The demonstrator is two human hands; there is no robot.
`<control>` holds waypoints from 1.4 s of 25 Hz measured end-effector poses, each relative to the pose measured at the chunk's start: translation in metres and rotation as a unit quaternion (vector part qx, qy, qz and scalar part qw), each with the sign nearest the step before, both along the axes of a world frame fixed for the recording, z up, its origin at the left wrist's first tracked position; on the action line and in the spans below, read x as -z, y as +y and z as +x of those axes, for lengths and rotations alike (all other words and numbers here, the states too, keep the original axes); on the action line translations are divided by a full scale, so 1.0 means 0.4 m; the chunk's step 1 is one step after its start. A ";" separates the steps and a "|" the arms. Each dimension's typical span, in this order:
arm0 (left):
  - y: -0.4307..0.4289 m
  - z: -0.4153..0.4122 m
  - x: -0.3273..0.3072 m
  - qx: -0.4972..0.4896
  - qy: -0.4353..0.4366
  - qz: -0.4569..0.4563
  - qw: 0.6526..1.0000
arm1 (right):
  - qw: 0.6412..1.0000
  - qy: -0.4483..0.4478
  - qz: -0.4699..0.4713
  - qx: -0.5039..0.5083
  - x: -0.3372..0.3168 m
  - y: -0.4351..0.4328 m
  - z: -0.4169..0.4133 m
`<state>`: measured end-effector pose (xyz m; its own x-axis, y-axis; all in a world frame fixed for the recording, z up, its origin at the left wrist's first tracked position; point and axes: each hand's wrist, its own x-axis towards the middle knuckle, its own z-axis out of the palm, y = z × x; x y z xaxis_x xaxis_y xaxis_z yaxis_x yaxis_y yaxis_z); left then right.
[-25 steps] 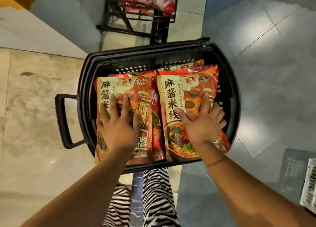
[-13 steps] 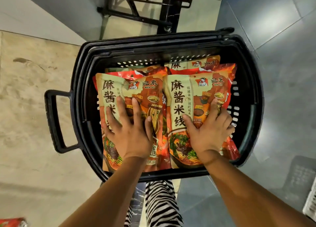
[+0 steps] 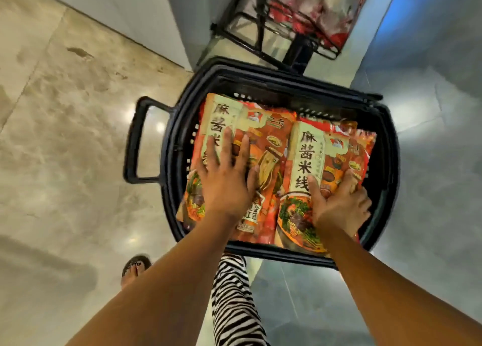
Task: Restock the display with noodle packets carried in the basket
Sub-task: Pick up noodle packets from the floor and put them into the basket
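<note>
Two orange-red plastic noodle packets, each with a cream label strip of black characters, are lying face up side by side in a black plastic shopping basket (image 3: 389, 178). The left noodle packet (image 3: 263, 147) and the right noodle packet (image 3: 336, 150) are touching along their long edges, and their near ends are poking over the basket's near rim. More red wrapping is showing beneath them.

The person's left hand (image 3: 227, 184) is pressing flat on the left packet with its fingers spread wide and pinching nothing. The right hand (image 3: 339, 207) is lying on the right packet with the thumb splayed left; its outer fingers are bending slightly near the packet's right edge, and I cannot tell whether they are hooking under it.

The basket's looped black handle (image 3: 135, 142) is sticking out to the left. Beyond the far rim a black metal wire rack (image 3: 294, 45) is holding blurred red-and-white bags (image 3: 320, 6). Glossy beige marble floor (image 3: 65, 137) is spreading out on the left and grey tiled floor (image 3: 430, 189) on the right. Nearest, a zebra-striped trouser leg (image 3: 234, 298) and a sandalled foot (image 3: 134, 267) are showing between the forearms.
</note>
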<state>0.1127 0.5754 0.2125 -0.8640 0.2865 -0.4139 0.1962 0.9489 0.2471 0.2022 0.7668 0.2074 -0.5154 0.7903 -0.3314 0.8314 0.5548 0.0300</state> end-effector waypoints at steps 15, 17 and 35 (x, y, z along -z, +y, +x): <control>-1.112 0.031 -0.044 -0.252 -0.027 -0.022 0.967 | 0.915 0.028 0.011 -0.403 -0.116 -1.027 -0.350; -1.288 0.060 -0.045 -0.310 -0.026 -0.028 0.950 | 0.888 0.021 -0.016 -0.459 -0.104 -1.213 -0.346; -2.030 0.116 -0.154 -0.601 -0.072 -0.077 0.792 | 0.746 -0.066 -0.046 -0.661 -0.176 -2.058 -0.570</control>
